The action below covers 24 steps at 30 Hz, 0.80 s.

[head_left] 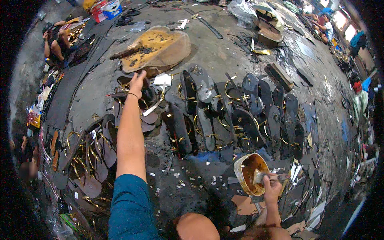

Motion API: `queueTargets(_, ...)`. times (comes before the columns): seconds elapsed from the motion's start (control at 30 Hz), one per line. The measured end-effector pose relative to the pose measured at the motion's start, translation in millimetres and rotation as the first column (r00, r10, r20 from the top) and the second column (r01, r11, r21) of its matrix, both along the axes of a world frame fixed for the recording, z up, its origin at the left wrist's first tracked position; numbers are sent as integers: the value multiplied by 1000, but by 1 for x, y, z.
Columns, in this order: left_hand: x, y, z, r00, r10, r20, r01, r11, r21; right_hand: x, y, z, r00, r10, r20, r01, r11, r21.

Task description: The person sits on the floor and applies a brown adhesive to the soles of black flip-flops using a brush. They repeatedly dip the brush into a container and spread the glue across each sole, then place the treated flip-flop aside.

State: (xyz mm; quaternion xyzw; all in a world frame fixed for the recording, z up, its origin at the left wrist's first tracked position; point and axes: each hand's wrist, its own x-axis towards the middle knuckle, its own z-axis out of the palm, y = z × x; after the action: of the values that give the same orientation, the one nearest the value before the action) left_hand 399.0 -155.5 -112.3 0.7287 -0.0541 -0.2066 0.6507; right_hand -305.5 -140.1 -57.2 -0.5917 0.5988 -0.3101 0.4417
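My left hand (137, 85) reaches forward with fingers stretched out, over a small heap of dark sandals (149, 96) beside the near rim of a wide brown-stained pan-like thing (162, 46). Whether its fingertips touch a sandal I cannot tell. At the lower right, my right hand (272, 189) is closed around the handle of a flat brush (276, 177). The brush's bristles dip into an open tub (239, 173) coated inside with amber-brown, glue-like stuff. Between the hands stand rows of black sandals (206, 124) with gold straps.
More gold-strapped sandals (89, 184) are heaped at the left. A brown block (280, 76) and a box-like container (270, 34) sit farther right. Scraps and strips litter the floor. One person (56, 42) sits at the far left, another (326, 28) at the far right.
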Motion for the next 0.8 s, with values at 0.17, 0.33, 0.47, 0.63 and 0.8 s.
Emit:
queueTargets(0.17,6,51,32,872,489,-30,-488,860,-153,24,-13,14,980,168,-110,-173,984,-36)
queueTargets(0.33,-117,123,60,987,152,51,-117,898,-425,21,-30,-15,720,259,-644,-570,749,-337)
queueTargets(0.47,-301,221,118,949,-227,220,170,954,248,10,-13,59,806,153,-571,-285,947,-148)
queueTargets(0.63,-427,328,23,560,-794,236,531,562,634,-12,15,68,501,500,-706,-517,827,220)
queueTargets(0.8,-429,280,-5,224,-919,323,692,384,611,-54,26,74,538,701,-469,-612,707,355)
